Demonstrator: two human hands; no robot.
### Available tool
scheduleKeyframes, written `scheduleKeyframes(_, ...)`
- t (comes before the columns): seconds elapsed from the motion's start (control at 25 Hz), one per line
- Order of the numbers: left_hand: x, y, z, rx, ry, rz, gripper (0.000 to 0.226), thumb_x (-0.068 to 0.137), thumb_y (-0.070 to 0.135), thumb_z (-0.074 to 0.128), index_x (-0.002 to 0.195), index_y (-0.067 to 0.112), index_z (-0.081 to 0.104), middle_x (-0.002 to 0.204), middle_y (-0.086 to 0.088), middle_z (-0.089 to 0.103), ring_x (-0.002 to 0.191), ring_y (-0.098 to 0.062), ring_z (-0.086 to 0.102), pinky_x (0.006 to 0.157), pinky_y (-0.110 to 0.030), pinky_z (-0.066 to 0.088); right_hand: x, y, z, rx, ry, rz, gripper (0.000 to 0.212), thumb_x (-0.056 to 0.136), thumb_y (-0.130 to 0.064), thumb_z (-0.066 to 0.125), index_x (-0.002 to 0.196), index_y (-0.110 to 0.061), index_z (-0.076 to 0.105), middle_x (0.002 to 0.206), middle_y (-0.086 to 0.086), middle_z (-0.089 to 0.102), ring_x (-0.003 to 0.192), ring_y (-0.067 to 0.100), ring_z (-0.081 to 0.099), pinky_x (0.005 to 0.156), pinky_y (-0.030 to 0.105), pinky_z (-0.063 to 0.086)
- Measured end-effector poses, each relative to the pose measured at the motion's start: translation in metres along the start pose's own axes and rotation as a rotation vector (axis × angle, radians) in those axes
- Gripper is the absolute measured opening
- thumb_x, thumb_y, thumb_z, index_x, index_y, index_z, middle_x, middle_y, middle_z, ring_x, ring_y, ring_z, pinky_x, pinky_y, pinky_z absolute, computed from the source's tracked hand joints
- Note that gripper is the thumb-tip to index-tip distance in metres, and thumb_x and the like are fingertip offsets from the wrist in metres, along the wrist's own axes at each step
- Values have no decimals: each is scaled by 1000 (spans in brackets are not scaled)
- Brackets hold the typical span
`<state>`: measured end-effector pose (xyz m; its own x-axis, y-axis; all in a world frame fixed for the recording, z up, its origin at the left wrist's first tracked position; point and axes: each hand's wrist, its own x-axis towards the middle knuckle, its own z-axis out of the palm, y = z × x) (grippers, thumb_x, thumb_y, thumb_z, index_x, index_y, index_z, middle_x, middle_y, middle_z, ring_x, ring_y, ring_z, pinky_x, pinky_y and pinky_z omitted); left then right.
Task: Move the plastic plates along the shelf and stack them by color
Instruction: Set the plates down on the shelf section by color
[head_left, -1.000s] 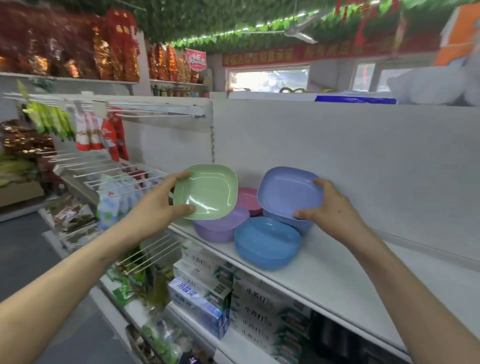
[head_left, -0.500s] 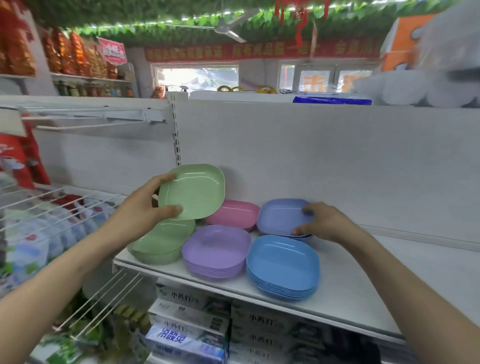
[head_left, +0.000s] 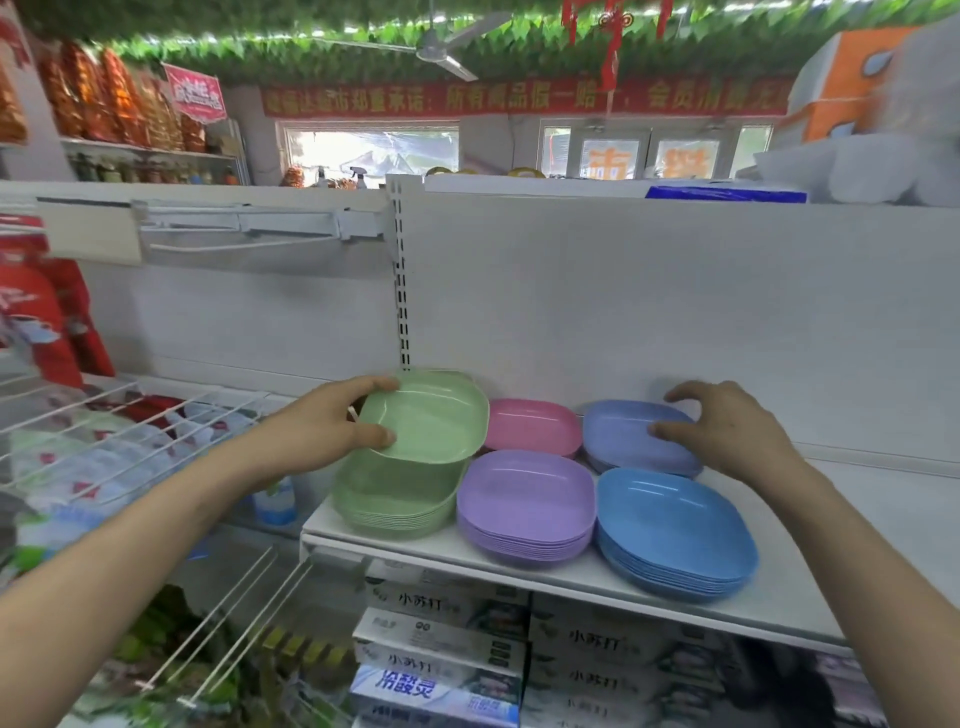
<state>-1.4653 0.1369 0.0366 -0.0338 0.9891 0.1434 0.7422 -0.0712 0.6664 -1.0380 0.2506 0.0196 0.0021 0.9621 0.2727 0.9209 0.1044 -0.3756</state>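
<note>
Five stacks of square plastic plates stand on the white shelf (head_left: 571, 574). My left hand (head_left: 332, 431) grips a green plate (head_left: 436, 421) by its left rim, tilted, just above the green stack (head_left: 395, 499). My right hand (head_left: 727, 431) hovers with spread, loosely curled fingers over the right edge of the periwinkle stack (head_left: 623, 431); its thumb touches the top plate. A pink stack (head_left: 535, 426) sits at the back, a purple stack (head_left: 524, 499) in front of it, and a blue stack (head_left: 675, 525) at the front right.
The shelf's white back panel (head_left: 675, 312) rises right behind the plates. Wire racks (head_left: 104, 431) with packaged goods jut out at the left. Boxed goods (head_left: 447, 644) fill the shelf below. To the right of the stacks lies bare shelf (head_left: 883, 499).
My left hand has lowered the green plate towards the green stack. My right hand has set the periwinkle plate on its stack and loosened off it. The camera has swung right.
</note>
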Motion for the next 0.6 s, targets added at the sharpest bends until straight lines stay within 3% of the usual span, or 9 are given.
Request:
scheduleKeyframes(0.08,-2,-18,-4,-26,-81,-24,61,88,26,77,143,41,53,122,8,65,104,-7,64,85,-20,50,-13,-14,1,31,70,-22,50,85,-52,73,130,-32,64,125,11,58,110,32,62,90,41,49)
scheduleKeyframes(0.28,-7,-53,-4,-81,-137,-45,60,83,24,83,136,37,60,127,12,64,113,-5,61,88,-14,45,-44,-41,4,66,162,-36,41,89,-48,68,126,-31,66,110,8,57,104,31,61,86,41,46)
scheduleKeyframes(0.4,-6,-58,-2,-42,-146,-31,61,77,31,87,134,37,64,129,4,63,113,-12,61,97,-24,46,-54,-47,3,70,198,-49,35,90,-44,68,122,-31,67,104,6,55,98,30,59,84,40,46)
scheduleKeyframes(0.52,-5,-59,-1,142,-203,-27,70,69,55,84,134,46,61,133,7,53,120,-13,51,95,-31,41,-59,-47,4,80,215,-59,31,90,-42,67,120,-32,67,103,5,54,96,28,58,81,37,42)
scheduleKeyframes(0.6,-4,-55,0,193,-191,-33,69,70,54,84,135,46,59,128,7,50,121,-15,46,95,-33,39,-61,-39,4,90,216,-62,30,90,-42,67,119,-33,67,102,3,53,93,26,57,78,35,41)
